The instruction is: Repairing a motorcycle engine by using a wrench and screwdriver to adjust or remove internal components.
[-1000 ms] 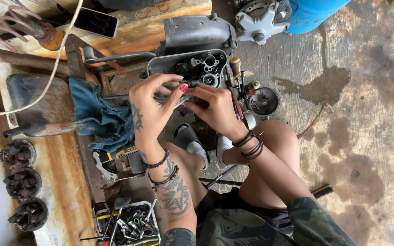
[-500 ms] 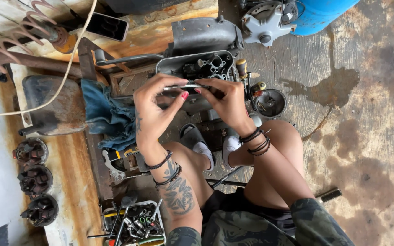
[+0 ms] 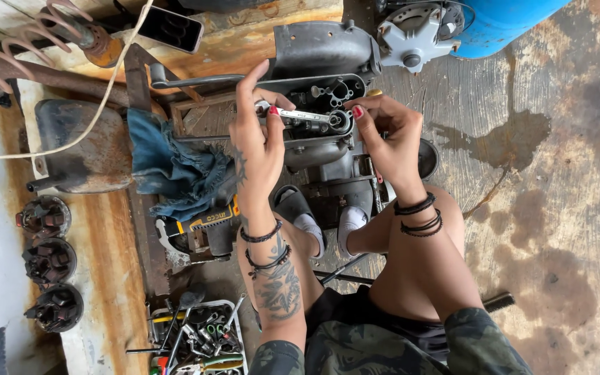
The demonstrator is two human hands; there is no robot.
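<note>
My left hand [image 3: 258, 139] grips the handle end of a silver wrench [image 3: 300, 115], thumb and fingers pinched on it. The wrench's ring end sits on a fitting in the open face of a dark engine casing [image 3: 321, 66]. There my right hand [image 3: 387, 135] has its fingertips on the wrench head and the fitting. Both wrists wear dark bracelets, and my left forearm is tattooed. My bent knees are just below the casing.
A blue rag [image 3: 175, 170] lies left of the casing, with a yellow-black power tool [image 3: 206, 226] below it. A tray of hand tools [image 3: 199, 340] sits near my left knee. Three round dark parts [image 3: 46, 264] line the left edge. A phone [image 3: 170, 29] and a blue drum [image 3: 501, 21] are at the top.
The view has drawn nearer to the casing. The wrench now lies flatter, its handle further left. Both hands stay on it.
</note>
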